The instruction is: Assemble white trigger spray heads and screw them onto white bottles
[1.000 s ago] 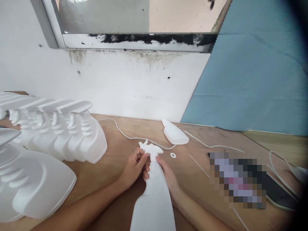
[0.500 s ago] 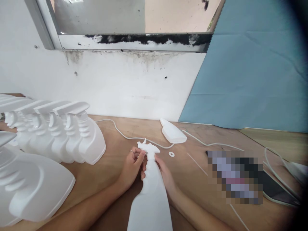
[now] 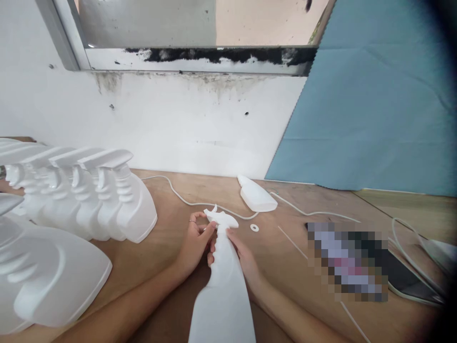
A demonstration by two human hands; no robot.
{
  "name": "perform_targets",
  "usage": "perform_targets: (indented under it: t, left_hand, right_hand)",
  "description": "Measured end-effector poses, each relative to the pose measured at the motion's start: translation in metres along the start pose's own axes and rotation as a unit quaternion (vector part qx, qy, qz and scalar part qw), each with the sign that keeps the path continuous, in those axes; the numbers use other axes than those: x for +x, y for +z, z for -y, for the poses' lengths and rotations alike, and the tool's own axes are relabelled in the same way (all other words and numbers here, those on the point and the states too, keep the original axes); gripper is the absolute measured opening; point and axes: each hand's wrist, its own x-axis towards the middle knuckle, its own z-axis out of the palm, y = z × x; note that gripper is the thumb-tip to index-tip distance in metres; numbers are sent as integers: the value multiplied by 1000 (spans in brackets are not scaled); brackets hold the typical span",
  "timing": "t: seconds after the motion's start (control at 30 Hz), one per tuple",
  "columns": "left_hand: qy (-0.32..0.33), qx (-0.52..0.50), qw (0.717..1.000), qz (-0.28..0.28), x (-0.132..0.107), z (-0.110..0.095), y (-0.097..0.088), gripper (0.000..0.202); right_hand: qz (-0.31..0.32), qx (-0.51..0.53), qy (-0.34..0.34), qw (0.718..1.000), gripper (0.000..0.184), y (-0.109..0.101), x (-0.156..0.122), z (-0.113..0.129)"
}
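A white plastic spray bottle (image 3: pixel 224 295) lies tilted toward me, its neck pointing away. On that neck sits a white trigger sprayer head (image 3: pixel 222 219), its nozzle end to the left. My left hand (image 3: pixel 200 238), with a ring on one finger, is closed around the sprayer's trigger side, thumb against the head. My right hand (image 3: pixel 244 257) is wrapped around the bottle's right side just below the neck; most of its fingers are hidden behind the bottle. A small white washer (image 3: pixel 254 228) rests on the table right of the sprayer head.
Several white spray bottles (image 3: pixel 139 209) with sprayers stand in a row at left, others nearer me. Another white bottle (image 3: pixel 259 197) without a sprayer lies toward the wall. A white cable (image 3: pixel 178 196) crosses the wooden table (image 3: pixel 285 295). A dark phone-like device (image 3: pixel 410 281), partly blurred, lies right.
The sprayer head has shifted very slightly to the right on the neck, with small finger movements of both hands. The bottle and surrounding things stay in place.
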Motion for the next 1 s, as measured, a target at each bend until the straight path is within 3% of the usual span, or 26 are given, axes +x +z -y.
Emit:
perform_targets:
  t: [0.13,0.3,0.47,0.67,0.83,1.0]
  left_hand:
    - [0,-21,1000,5,0,-5,0,59]
    - [-32,-50,998,27,-1,-9,-2,66]
    - [-38,-39,998,21,-3,-10,-3,66]
    - [-43,-37,998,26,-2,-9,-3,71]
    - [-44,-35,998,30,-2,-7,-4,66]
    - [-86,-68,993,44,-5,-12,-3,67]
  right_hand:
    - [-14,-15,-34,999,38,-3,3,-1]
    - [27,6,18,999,55,-9,4,-2]
    - [13,-29,1,1000,47,-8,2,-1]
    - [54,8,19,998,59,-11,4,-2]
    - [48,25,49,997,55,-10,1,1]
    - [61,128,41,989,38,-8,-2,5]
